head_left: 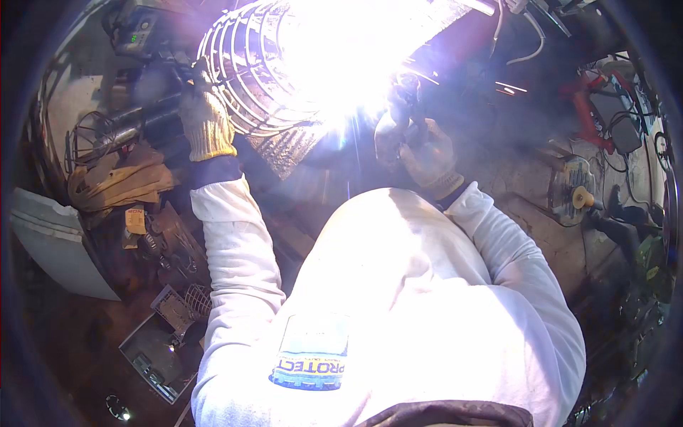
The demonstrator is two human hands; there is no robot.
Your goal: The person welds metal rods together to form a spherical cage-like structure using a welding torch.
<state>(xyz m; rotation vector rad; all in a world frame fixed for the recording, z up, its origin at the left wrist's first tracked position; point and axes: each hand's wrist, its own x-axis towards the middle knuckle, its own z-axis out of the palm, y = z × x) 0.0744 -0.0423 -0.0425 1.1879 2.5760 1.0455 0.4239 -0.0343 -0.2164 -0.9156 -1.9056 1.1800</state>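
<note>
L hand (206,121) fingers clamped on wire cage (245,67); R hand (416,146) fingers wrapped round welding torch (407,96).

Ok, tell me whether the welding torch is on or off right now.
On. A blinding white arc flare bursts at the wire cage just past the gloved right hand, with smoke drifting around it. The left hand steadies the cage.

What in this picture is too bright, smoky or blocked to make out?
Head view:
- The middle of the wire cage: washed out by the glare.
- The tool in the right hand: its tip is lost in the glare.
- The left hand: its grip on the cage is blurred.
- The bench: hazed by smoke.
- Below the arms: covered by the white garment.
</note>
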